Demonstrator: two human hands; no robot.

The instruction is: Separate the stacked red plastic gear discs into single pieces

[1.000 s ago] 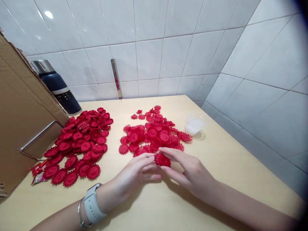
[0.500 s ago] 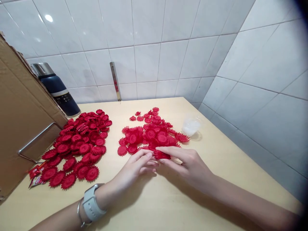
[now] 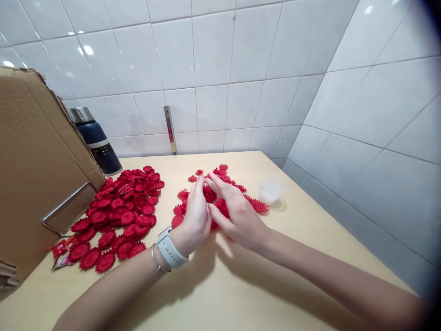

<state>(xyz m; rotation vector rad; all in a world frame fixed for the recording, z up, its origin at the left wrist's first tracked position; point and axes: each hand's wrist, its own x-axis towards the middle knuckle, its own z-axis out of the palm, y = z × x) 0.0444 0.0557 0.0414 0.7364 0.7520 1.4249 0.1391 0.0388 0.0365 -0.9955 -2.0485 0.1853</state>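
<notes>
My left hand (image 3: 196,211) and my right hand (image 3: 234,209) are cupped together above the right pile of red toothed discs (image 3: 260,205). Their fingertips nearly meet at the far side. Red shows in the gap between the palms, but whether it is a held disc or the pile beneath cannot be made out. A grey watch and a thin bangle circle my left wrist. To the left lies a larger pile of similar red discs (image 3: 127,217). Both piles rest on a pale wooden table (image 3: 220,294).
A cardboard box (image 3: 41,170) with a metal wire handle stands at the left, and a dark blue bottle (image 3: 101,149) is behind it. Small red packets (image 3: 62,253) lie by the left pile. A clear plastic cup (image 3: 269,191) is at the right. Tiled walls bound the table.
Both hands have moved up and slightly left over the right pile and come together. The red piece between my right fingers is no longer clearly visible. The camera view has tilted upward.
</notes>
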